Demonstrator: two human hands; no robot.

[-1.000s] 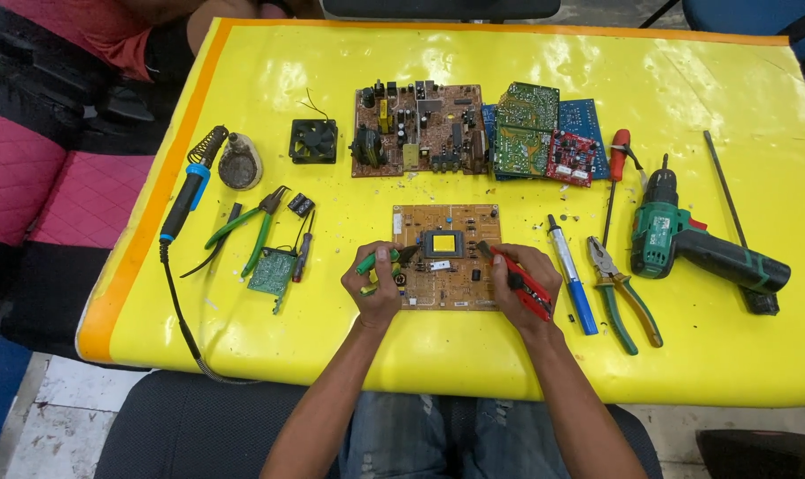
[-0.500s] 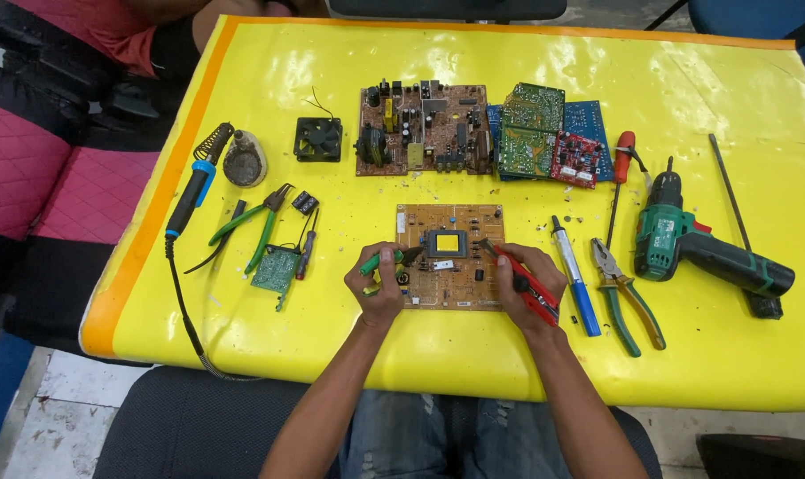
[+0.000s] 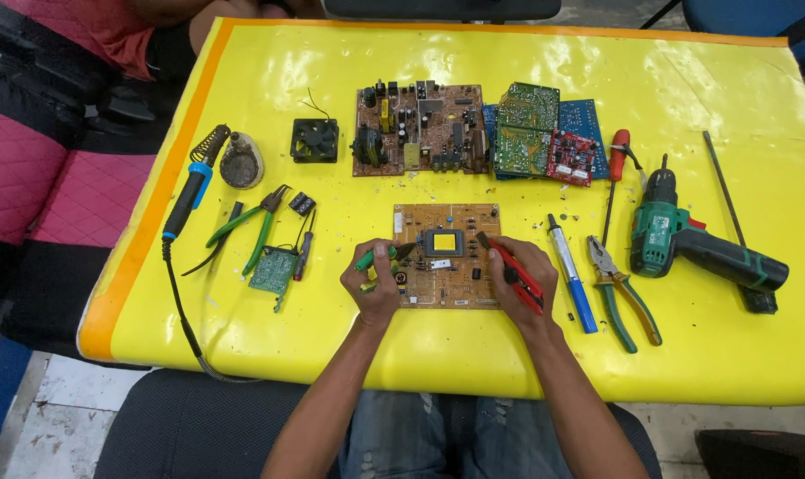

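Tan circuit board [image 3: 447, 268] flat on yellow table [image 3: 243, 89], unmoved since a second ago; left hand [image 3: 376, 282] closed on green-handled tool [image 3: 374, 258], right hand [image 3: 519, 282] closed on red-handled cutters [image 3: 514, 274], both tips at board's edges; work position unchanged.

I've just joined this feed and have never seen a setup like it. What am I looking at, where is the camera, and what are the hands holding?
The one view comes from a camera on the person's head, looking down at a yellow table. No machine: two bare hands. The left hand holds a green-handled tool, the right hand a red-handled cutter, both at a tan circuit board. Around it lie a blue-handled soldering iron, green pliers, more circuit boards, a small black fan and a green cordless drill.
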